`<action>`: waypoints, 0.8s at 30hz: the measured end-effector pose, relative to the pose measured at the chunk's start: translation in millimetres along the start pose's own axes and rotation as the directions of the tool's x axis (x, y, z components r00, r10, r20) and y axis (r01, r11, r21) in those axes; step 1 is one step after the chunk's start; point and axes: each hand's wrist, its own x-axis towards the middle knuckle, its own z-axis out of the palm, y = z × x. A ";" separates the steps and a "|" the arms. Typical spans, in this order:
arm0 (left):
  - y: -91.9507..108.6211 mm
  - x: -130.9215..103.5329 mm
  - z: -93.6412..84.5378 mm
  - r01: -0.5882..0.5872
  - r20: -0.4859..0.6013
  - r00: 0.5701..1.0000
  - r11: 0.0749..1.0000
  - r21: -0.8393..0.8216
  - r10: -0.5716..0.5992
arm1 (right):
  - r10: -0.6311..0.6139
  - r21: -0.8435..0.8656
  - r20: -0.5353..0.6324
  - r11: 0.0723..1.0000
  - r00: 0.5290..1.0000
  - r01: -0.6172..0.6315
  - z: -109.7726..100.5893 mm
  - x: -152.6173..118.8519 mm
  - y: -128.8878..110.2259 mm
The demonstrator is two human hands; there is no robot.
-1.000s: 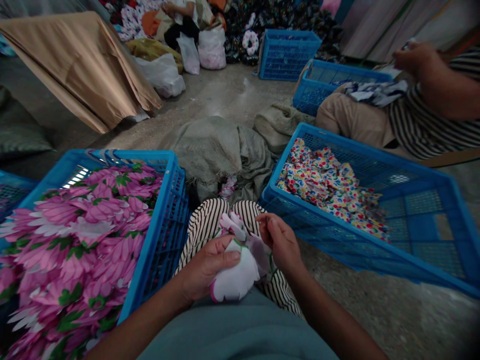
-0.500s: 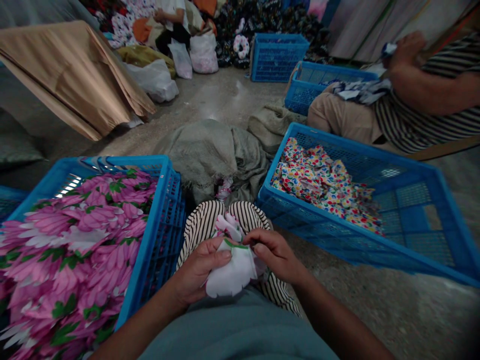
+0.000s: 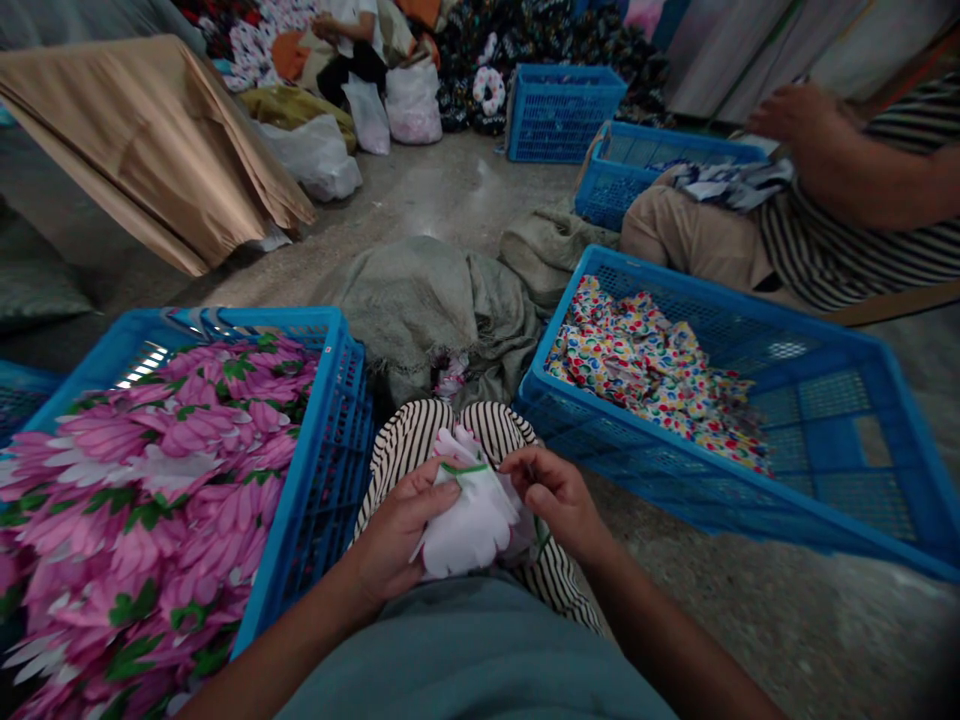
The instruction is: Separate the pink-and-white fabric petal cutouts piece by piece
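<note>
Over my lap, my left hand [image 3: 401, 515] grips a white fabric petal piece [image 3: 466, 528] with a scalloped lower edge and a green strip along its top. The thumb lies on the front of the cloth; the other fingers are hidden behind it. At the piece's upper right corner, my right hand [image 3: 559, 500] has thumb and fingertips drawn together. Whatever they pinch is too small to make out. Folded pink-and-white petals [image 3: 459, 442] rest behind the piece, on my striped trousers [image 3: 405, 435].
A blue crate [image 3: 339, 350] heaped with pink petal pieces [image 3: 187, 470] stands at left. Another crate [image 3: 675, 270] at right holds colourful printed fabric [image 3: 637, 350]. Grey sacking [image 3: 427, 300] lies ahead. A person in a striped top [image 3: 817, 250] sits at far right, another person [image 3: 352, 40] at the back.
The white piece has turned slightly in my left hand, its green edge now tilted. My right fingertips have moved a little up and off the green strip. The co-worker's hand has moved left.
</note>
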 end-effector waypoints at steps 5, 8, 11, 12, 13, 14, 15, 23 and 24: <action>2.9 9.0 -0.2 -0.106 -0.082 0.992 0.988 -0.113 0.097 | 0.265 0.396 0.113 0.872 0.958 -0.288 20.2 -5.0 23.5; 3.2 12.1 -2.1 -0.106 -0.109 0.990 0.984 -0.143 0.091 | 0.310 0.541 0.070 0.787 0.948 -0.297 28.0 -5.5 28.0; 2.2 13.9 -4.4 -0.106 -0.118 0.989 0.983 -0.151 0.089 | 0.309 0.577 0.007 0.775 0.951 -0.257 27.8 -2.5 26.0; 1.8 14.2 -5.0 -0.107 -0.115 0.989 0.983 -0.152 0.089 | 0.304 0.573 0.002 0.780 0.953 -0.251 26.6 -1.3 25.1; 1.5 14.4 -5.7 -0.108 -0.110 0.990 0.982 -0.154 0.091 | 0.299 0.568 0.000 0.785 0.954 -0.246 25.3 -0.2 24.4; 1.2 14.5 -6.3 -0.110 -0.106 0.990 0.981 -0.157 0.094 | 0.297 0.565 -0.004 0.788 0.955 -0.243 24.1 0.7 24.0; 1.0 14.5 -7.0 -0.112 -0.103 0.990 0.981 -0.161 0.096 | 0.297 0.565 -0.014 0.790 0.955 -0.238 23.2 1.4 23.8; -3.3 18.2 -6.4 -0.122 -0.108 0.988 0.983 -0.135 0.108 | 0.356 0.591 0.027 0.748 0.934 -0.303 34.4 3.3 23.7; -4.2 19.3 -6.2 -0.124 -0.109 0.988 0.987 -0.100 0.113 | 0.382 0.590 0.002 0.745 0.924 -0.310 36.3 3.8 23.5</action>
